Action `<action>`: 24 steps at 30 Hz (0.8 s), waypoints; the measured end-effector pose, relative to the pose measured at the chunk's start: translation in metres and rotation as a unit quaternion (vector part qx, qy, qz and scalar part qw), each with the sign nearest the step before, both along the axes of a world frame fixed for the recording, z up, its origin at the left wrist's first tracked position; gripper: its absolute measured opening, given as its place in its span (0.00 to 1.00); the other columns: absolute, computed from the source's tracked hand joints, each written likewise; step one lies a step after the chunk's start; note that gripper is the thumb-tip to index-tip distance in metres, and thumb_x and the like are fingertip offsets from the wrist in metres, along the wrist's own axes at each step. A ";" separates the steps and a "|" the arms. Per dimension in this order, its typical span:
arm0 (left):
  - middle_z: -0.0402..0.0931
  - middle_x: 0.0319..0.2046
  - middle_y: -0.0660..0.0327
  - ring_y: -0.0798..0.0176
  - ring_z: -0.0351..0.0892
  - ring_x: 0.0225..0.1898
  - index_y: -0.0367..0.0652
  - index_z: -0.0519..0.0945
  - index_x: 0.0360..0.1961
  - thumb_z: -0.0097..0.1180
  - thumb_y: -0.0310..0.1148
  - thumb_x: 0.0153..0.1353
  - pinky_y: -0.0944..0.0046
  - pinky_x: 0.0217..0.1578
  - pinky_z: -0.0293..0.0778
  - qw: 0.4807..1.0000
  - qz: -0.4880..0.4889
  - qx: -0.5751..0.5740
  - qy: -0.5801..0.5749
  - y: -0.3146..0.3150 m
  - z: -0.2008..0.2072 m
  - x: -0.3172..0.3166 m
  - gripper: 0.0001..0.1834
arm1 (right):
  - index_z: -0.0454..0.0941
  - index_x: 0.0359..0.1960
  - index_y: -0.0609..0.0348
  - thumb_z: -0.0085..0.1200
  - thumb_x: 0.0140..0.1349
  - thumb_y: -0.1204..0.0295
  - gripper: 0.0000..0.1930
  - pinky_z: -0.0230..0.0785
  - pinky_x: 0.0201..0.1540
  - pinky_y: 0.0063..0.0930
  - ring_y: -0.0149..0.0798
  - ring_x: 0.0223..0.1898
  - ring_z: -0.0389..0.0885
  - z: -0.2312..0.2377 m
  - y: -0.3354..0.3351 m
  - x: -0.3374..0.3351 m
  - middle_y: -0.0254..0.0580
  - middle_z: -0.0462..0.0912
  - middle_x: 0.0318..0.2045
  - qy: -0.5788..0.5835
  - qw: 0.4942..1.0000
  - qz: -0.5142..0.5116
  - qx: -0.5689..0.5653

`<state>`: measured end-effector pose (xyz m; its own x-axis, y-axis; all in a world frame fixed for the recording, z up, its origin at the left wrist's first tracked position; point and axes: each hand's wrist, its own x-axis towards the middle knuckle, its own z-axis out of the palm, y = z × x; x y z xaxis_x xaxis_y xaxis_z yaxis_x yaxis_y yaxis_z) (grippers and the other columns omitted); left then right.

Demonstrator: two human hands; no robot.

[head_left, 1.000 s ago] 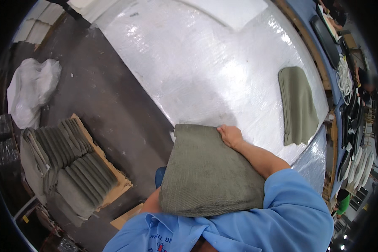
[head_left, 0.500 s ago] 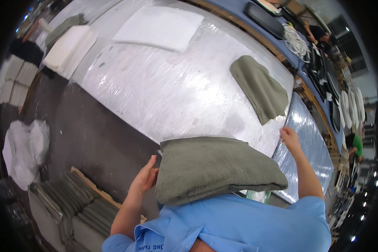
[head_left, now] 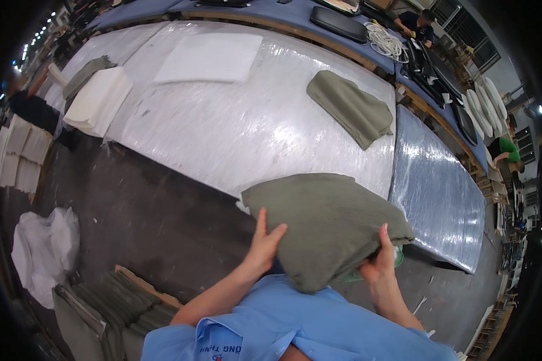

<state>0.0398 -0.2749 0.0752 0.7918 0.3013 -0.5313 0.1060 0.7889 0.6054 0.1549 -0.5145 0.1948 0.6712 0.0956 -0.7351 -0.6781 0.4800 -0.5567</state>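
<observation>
A plump olive-green fabric cushion (head_left: 337,222) is held tilted in front of my chest, between my two hands. My left hand (head_left: 264,245) presses on its left side, with the thumb and a finger lying on the fabric. At the near right corner my right hand (head_left: 379,262) grips it, thumb up along the face and the other fingers hidden beneath. Past the cushion, a folded olive-green fabric cover (head_left: 352,108) lies on the plastic-wrapped table (head_left: 223,132). A white foam or wadding sheet (head_left: 208,58) rests toward the far side of that table.
A stack of white pads (head_left: 102,99) stands at the table's left end. On the floor are a white plastic bundle (head_left: 45,253) and a pile of olive-green covers (head_left: 114,310). A blue bench (head_left: 271,15) with black padded parts runs behind. Other people work at the far left and right.
My right hand has come in from the table's right side and taken hold of the cushion. The cushion has turned and tilted, and my left hand has shifted onto its side. The view has swung.
</observation>
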 end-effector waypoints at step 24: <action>0.80 0.52 0.51 0.66 0.81 0.33 0.53 0.42 0.81 0.62 0.41 0.69 0.65 0.33 0.79 0.991 -0.007 0.109 0.082 0.031 -0.043 -0.078 0.49 | 0.76 0.60 0.60 0.62 0.39 0.86 0.37 0.74 0.55 0.32 0.49 0.48 0.87 0.154 0.151 0.078 0.53 0.86 0.45 -0.662 0.320 0.536 -0.415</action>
<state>-0.0382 -0.2437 0.0318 0.7050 0.4121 -0.5771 0.2280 0.6389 0.7347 0.2331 -0.3639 0.3486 0.3548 0.9334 0.0542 0.8884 -0.3185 -0.3307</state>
